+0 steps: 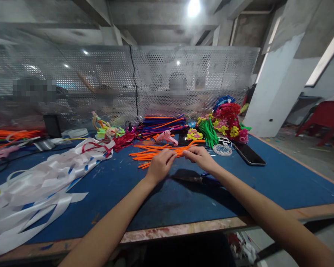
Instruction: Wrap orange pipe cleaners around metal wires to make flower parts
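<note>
We see an orange pipe cleaner [180, 150] held just above a blue table [281, 181], stretched between two bare hands near the table's middle. The left hand [161, 164] is curled nearly closed, fingers pinching one end. The right hand [199, 155] is likewise closed, thumb and fingers gripping the other end. Just behind the hands lies a loose pile of orange pipe cleaners [147, 152]. Dark scissors [196, 179] rest on the table under the right wrist. Further back we find a pink glue gun [167, 137], green pipe cleaners [208, 132] and bright pipe-cleaner flowers [228, 118]. A black phone [249, 154] lies to the right, and white ribbons [36, 185] sprawl to the left.
</note>
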The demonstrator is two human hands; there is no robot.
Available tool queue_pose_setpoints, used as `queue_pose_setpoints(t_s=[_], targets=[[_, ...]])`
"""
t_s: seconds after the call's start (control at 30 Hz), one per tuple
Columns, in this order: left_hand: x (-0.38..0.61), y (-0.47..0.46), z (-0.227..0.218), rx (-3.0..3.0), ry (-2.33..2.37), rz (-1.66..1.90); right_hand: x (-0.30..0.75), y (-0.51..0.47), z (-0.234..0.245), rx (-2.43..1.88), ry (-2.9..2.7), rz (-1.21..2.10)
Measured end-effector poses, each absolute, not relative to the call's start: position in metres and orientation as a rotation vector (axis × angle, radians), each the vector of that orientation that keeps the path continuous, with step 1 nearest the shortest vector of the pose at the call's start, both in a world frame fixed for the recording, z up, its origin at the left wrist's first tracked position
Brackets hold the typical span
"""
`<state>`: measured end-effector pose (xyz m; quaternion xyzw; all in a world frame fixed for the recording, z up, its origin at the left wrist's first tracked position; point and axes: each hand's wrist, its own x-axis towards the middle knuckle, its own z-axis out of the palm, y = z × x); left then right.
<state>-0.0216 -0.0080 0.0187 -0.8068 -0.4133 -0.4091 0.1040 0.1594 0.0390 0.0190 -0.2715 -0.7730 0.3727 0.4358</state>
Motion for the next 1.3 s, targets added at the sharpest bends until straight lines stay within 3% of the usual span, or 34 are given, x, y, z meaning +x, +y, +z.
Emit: queue_pose_setpoints(t_s=[0.37, 0.67, 1.3], targets=[[-0.017, -0.011, 0.011, -2.468, -1.28, -1.101, 0.152, 0.03, 0.015, -0.718, -1.699, 0.952], [-0.018, -0.009, 0.015, -2.419, -1.321, -1.199, 0.154, 0.022, 0.019, -0.651, -2.162, 0.208], [-0.018, -0.011, 0.018, -2.446, -1.342, -1.243, 0.154, 0.035, 0.002, -0.506, -2.086, 0.082]])
